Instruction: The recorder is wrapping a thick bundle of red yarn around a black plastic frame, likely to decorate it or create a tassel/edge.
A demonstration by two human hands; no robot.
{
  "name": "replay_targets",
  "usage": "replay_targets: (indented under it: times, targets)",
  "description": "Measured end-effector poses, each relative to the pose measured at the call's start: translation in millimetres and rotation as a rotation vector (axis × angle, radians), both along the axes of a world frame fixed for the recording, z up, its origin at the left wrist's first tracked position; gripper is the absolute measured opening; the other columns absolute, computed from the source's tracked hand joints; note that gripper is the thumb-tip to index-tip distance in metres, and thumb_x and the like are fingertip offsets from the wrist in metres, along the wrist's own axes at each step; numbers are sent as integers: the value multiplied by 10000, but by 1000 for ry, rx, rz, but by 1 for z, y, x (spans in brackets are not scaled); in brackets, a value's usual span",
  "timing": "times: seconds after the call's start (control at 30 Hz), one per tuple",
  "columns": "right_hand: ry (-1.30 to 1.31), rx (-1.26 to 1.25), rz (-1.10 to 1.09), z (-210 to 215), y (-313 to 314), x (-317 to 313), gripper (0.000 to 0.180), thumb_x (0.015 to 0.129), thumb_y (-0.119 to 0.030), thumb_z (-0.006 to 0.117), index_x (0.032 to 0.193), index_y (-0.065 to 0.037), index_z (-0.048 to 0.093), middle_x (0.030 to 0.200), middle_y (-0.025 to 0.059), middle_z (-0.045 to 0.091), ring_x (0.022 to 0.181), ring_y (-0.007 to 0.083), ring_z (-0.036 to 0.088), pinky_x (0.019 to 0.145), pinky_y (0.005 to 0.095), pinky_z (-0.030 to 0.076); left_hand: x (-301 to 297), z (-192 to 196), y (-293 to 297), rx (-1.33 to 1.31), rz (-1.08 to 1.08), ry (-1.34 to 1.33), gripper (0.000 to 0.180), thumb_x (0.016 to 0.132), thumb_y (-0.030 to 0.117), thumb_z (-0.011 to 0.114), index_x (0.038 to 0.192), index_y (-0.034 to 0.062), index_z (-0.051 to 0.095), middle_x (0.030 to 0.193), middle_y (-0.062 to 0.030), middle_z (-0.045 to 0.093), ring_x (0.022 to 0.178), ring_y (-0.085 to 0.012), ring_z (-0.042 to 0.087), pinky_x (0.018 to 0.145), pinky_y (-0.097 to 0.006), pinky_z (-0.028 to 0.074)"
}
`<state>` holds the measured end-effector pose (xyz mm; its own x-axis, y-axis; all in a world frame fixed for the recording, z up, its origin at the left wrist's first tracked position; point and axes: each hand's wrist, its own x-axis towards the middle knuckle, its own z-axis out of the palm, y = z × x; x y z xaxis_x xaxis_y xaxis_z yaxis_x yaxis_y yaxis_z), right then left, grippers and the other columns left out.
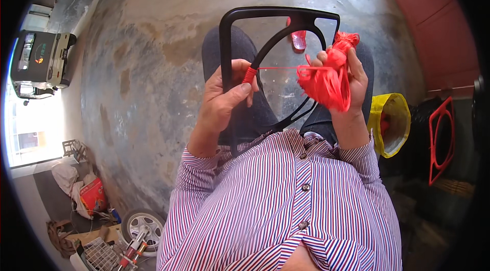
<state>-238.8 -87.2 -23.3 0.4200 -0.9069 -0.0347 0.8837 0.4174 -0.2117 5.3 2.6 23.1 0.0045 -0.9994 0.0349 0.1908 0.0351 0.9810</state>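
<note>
A black frame, roughly square outside with a round ring inside, rests across my lap. My left hand grips the ring's left side, thumb and fingers closed around it. Beside the thumb, several tight turns of red ribbon are wound on the ring. One thin strand runs taut from this wrapping across the opening to a loose bundle of red plastic ribbon. My right hand is closed around that bundle at the frame's right side; its gathered top sticks out above my fingers.
On the right stand a yellow-rimmed bag and a red frame of similar shape. A red and pinkish object lies on the concrete floor ahead. At lower left are a wheel and a red bag; a vehicle stands outside.
</note>
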Motion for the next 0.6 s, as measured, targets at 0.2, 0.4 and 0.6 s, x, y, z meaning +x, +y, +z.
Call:
replay_targets:
  times: [0.2, 0.4, 0.6]
  targets:
    - [392, -95, 189, 20, 7, 0, 467, 884, -107, 589, 1315, 38, 479, 1184, 192, 637, 1064, 289, 661, 972, 419, 515, -2, 2, 3, 18, 0, -94, 324, 920, 90, 608, 1224, -14, 560, 938, -138, 659, 732, -170, 615, 701, -291, 507]
    - [690, -599, 299, 54, 7, 5, 687, 841, -79, 756, 1409, 47, 390, 1180, 165, 653, 1061, 190, 652, 910, 325, 526, -2, 7, -7, -190, -17, -345, 298, 892, 98, 640, 1177, 15, 615, 1393, -178, 493, 985, -198, 628, 808, -299, 509]
    - [857, -634, 180, 78, -11, 18, 523, 875, -170, 771, 1251, 79, 505, 936, 140, 716, 844, 145, 697, 733, 273, 570, -21, 18, -9, -404, 0, -553, 245, 869, 135, 674, 1085, 18, 677, 1609, -142, 274, 1274, -258, 518, 957, -382, 481]
